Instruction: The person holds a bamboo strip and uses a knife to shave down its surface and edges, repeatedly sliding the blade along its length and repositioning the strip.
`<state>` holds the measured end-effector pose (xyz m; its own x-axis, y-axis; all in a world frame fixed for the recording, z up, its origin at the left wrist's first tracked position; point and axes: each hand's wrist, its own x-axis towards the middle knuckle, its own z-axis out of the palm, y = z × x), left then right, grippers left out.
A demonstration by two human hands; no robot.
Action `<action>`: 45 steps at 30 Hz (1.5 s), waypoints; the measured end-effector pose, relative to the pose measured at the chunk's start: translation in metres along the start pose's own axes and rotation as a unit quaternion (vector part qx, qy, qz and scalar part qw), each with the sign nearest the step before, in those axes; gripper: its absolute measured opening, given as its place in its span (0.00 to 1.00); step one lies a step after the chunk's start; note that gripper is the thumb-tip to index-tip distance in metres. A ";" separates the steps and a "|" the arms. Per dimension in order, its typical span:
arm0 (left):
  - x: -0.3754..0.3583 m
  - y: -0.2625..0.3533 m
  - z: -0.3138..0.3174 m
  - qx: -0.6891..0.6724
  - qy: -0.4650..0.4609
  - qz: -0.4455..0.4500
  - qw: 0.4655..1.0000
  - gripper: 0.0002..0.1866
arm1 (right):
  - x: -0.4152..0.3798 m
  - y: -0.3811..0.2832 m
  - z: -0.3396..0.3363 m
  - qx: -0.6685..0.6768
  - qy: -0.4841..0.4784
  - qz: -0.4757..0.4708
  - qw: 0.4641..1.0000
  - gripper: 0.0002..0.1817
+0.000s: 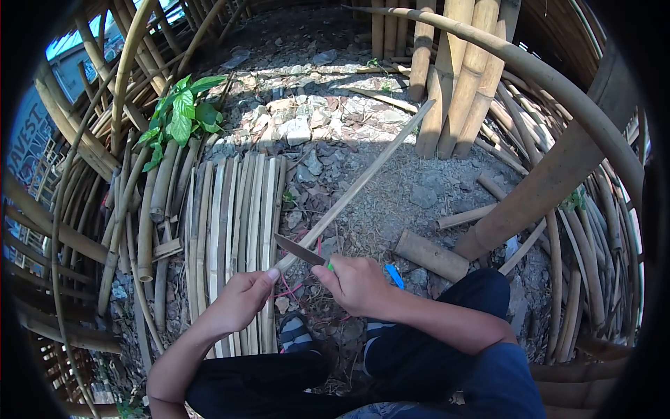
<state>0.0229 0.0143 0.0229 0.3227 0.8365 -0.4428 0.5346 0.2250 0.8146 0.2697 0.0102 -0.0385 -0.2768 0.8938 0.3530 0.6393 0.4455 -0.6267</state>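
My left hand (248, 300) is closed around the near end of a long split bamboo strip (363, 180), which slants up and away to the right. My right hand (361, 285) grips a knife (301, 250) by its handle, of which a bit of green shows at the fingers. The dark blade points left and overlaps the strip just beyond my left thumb. Most of the handle is hidden in my fist. Below the hands, my feet in striped footwear (299, 334) rest on the ground.
Split bamboo slats (234, 202) lie side by side on the left, near a leafy plant (183, 115). A cut bamboo piece (431, 255) and a blue object (395, 276) lie right of my hands. A thick bamboo pole (537, 185) leans at the right, with stacked bamboo beyond.
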 end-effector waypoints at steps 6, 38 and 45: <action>-0.002 -0.005 -0.003 0.031 0.025 -0.011 0.999 0.29 | 0.023 0.037 -0.033 -0.052 0.044 0.077 0.995 0.28; -0.006 -0.011 -0.005 -0.031 -0.008 -0.047 0.998 0.28 | 0.043 0.077 -0.065 -0.090 0.105 0.173 0.975 0.30; -0.013 -0.008 -0.003 -0.009 -0.003 -0.046 0.999 0.28 | 0.038 0.072 -0.074 -0.083 0.090 0.184 0.975 0.35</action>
<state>0.0127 0.0034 0.0234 0.2769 0.8094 -0.5179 0.5482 0.3096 0.7770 0.3581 0.0725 -0.0191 0.1137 0.9614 0.2506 0.7826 0.0687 -0.6188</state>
